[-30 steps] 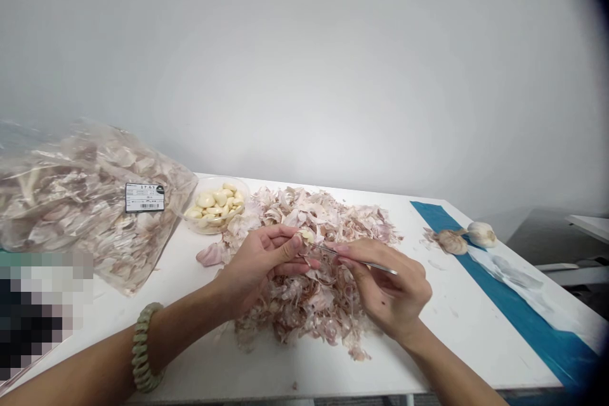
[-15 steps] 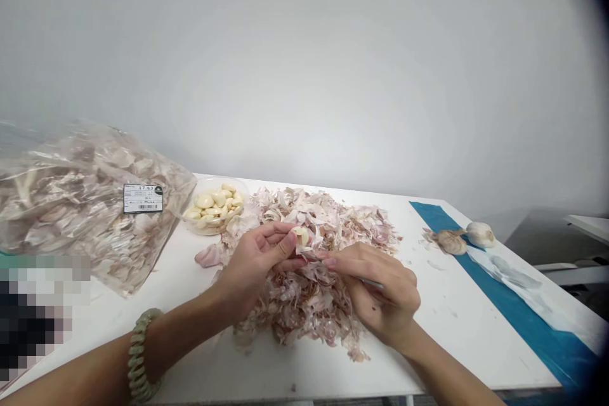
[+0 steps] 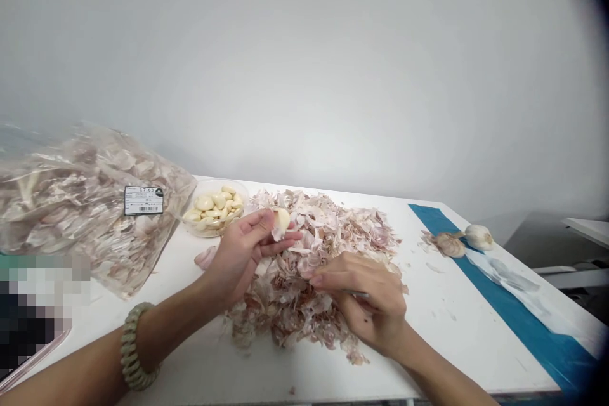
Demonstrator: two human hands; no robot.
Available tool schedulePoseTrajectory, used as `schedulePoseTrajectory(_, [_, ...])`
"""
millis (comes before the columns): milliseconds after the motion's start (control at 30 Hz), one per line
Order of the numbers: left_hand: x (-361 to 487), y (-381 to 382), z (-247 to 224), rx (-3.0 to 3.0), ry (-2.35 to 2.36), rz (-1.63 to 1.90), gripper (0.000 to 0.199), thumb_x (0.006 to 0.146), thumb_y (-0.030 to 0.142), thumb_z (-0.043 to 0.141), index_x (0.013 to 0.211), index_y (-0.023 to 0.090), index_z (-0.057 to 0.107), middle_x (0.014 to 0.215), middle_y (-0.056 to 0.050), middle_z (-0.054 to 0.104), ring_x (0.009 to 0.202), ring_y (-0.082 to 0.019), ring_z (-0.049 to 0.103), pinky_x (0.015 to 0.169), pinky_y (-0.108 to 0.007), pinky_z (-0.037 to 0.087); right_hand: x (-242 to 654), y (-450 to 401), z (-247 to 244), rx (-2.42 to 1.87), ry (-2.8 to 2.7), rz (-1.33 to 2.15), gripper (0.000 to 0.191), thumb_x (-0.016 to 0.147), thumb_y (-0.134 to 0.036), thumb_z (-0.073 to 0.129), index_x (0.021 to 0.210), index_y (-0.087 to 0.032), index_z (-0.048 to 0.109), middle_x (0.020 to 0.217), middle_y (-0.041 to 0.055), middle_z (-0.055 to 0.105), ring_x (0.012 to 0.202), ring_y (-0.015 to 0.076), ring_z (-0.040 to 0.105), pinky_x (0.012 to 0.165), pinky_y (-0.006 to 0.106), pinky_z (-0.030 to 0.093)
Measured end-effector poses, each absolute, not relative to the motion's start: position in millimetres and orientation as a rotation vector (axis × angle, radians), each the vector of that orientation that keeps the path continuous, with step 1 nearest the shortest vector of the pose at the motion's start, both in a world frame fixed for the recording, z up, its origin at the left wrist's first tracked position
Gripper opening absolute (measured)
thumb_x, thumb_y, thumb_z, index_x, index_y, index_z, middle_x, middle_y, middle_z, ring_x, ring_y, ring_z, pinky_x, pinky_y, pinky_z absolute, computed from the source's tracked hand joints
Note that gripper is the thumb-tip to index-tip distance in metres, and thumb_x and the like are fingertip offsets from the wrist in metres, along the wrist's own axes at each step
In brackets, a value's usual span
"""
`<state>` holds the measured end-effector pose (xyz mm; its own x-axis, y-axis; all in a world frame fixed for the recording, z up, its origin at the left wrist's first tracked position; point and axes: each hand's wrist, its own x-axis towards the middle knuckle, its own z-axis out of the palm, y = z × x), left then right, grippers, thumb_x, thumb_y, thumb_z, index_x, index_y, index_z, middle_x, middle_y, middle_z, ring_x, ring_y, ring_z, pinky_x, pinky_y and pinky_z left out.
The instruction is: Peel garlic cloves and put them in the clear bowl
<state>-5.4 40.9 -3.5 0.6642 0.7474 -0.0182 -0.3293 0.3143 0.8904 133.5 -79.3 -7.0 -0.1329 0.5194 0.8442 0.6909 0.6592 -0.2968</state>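
Observation:
My left hand [image 3: 245, 254] pinches a partly peeled garlic clove [image 3: 281, 222] between thumb and fingers, with a shred of skin still clinging to it. A coiled bracelet [image 3: 133, 347] circles that wrist. My right hand [image 3: 366, 298] is shut around a thin metal pick [image 3: 356, 294], most of it hidden by the fingers, and hovers just over a large heap of papery garlic skins [image 3: 347, 235]. The hands are apart, and the pick does not touch the clove. An unpeeled pinkish clove [image 3: 206, 257] lies by the heap, left of my left wrist.
A clear plastic bowl of peeled cloves [image 3: 214, 209] stands behind my left hand. To the left lies a labelled plastic bag of skins [image 3: 80, 196]. Two whole garlic bulbs [image 3: 464, 241] rest on a blue strip [image 3: 518, 311] at the white table's right side.
My left hand has moved left with the clove, turning it. My right hand has dropped back toward the heap, taking the pick away from the clove.

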Motion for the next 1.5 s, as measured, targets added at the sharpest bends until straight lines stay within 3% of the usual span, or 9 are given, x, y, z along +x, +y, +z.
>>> schedulePoseTrajectory(200, [-6.2,42.6,-0.9,1.053,0.431,0.708,0.017,0.081,0.029,0.064,0.083,0.012,0.065,0.086,-0.007,0.07,0.091,-0.017,0.067,0.084,-0.025,0.053,141.7,-76.1,-9.2,-0.992,-1.673,-0.274,0.04,0.077,0.005,0.053,0.103,-0.023,0.064,0.083,0.0019,0.073,0.076,0.0141,0.069,0.06,0.027,0.056])
schedulePoseTrajectory(433, [-5.1,39.8,-3.9,1.088,0.381,0.653,0.018,0.079,0.03,0.065,0.069,0.015,0.063,0.076,-0.003,0.067,0.083,-0.015,0.065,0.081,-0.025,0.052,143.2,-74.1,-10.6,-0.984,-1.661,-0.371,0.047,0.075,0.006,0.054,0.11,-0.025,0.063,0.091,0.0021,0.074,0.085,0.0172,0.07,0.068,0.031,0.059])
schedulePoseTrajectory(667, [-4.4,38.0,-7.5,1.093,0.389,0.643,0.018,0.074,0.032,0.07,0.073,0.014,0.066,0.071,-0.002,0.064,0.07,-0.012,0.059,0.069,-0.021,0.05,140.6,-74.1,-6.9,-0.959,-1.715,-0.304,0.045,0.078,0.003,0.052,0.112,-0.025,0.062,0.098,0.0046,0.073,0.087,0.0172,0.07,0.065,0.031,0.06])
schedulePoseTrajectory(900, [-4.9,34.4,-5.8,1.119,0.445,0.586,0.018,0.073,0.031,0.071,0.079,0.015,0.066,0.063,0.001,0.061,0.063,-0.009,0.058,0.066,-0.019,0.048,141.5,-76.4,-10.7,-0.945,-1.698,-0.254,0.046,0.075,0.008,0.049,0.106,-0.022,0.064,0.091,0.0045,0.074,0.082,0.0155,0.07,0.063,0.03,0.058])
schedulePoseTrajectory(1167, [-4.4,33.1,-11.3,1.142,0.441,0.564,0.025,0.074,0.034,0.07,0.09,0.016,0.065,0.081,-0.004,0.07,0.076,-0.014,0.063,0.074,-0.023,0.049,140.1,-79.4,-10.2,-0.964,-1.674,-0.132,0.042,0.075,0.01,0.049,0.101,-0.019,0.064,0.091,0.0052,0.073,0.084,0.017,0.069,0.067,0.032,0.059])
schedulePoseTrajectory(1367, [-5.2,30.4,-13.9,1.118,0.485,0.645,0.032,0.07,0.032,0.074,0.095,0.015,0.063,0.078,-0.003,0.071,0.06,-0.01,0.06,0.066,-0.021,0.048,140.5,-78.8,-10.3,-0.971,-1.642,-0.105,0.042,0.075,0.009,0.05,0.1,-0.021,0.064,0.09,0.0042,0.073,0.082,0.0166,0.069,0.067,0.032,0.058])
schedulePoseTrajectory(1500, [-4.5,30.2,-13.6,1.095,0.485,0.631,0.033,0.07,0.032,0.074,0.096,0.014,0.063,0.08,-0.005,0.072,0.072,-0.013,0.065,0.069,-0.022,0.048,141.7,-79.0,-10.4,-0.961,-1.654,-0.072,0.041,0.075,0.009,0.05,0.098,-0.02,0.065,0.088,0.0046,0.073,0.083,0.0178,0.069,0.069,0.034,0.058])
